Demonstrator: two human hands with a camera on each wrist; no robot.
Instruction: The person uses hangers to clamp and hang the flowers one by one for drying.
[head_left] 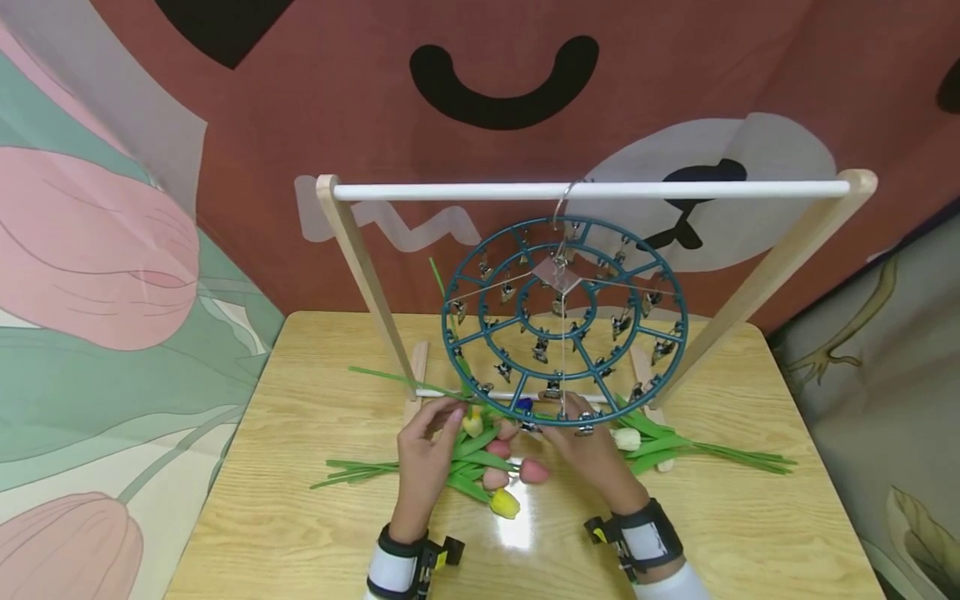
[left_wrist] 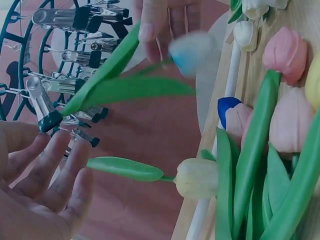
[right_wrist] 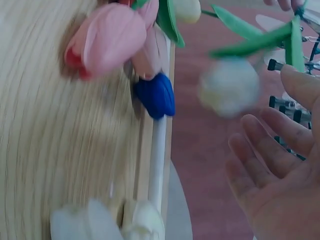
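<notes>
My left hand (head_left: 426,458) is at the hanger's lower left, fingers spread and slightly bent beside a metal clip (left_wrist: 41,100) in the left wrist view; contact is unclear. Green leaves (left_wrist: 102,77) meet the clip's dark tip. A blurred pale tulip (right_wrist: 230,87) hangs from its stem beside my right hand (right_wrist: 282,165), whose fingers are relaxed with nothing held in them. Another tulip, cream-coloured (left_wrist: 196,178), lies below with its leaf toward my left hand. The round teal clip hanger (head_left: 677,333) partly covers my right hand in the head view.
A wooden frame (head_left: 772,258) with a white top bar (head_left: 465,192) carries the hanger. Pink tulips (head_left: 534,471), a yellow one (head_left: 504,503) and a blue one (right_wrist: 156,97) lie on the table (head_left: 270,517). White tulips (head_left: 627,439) lie at the right.
</notes>
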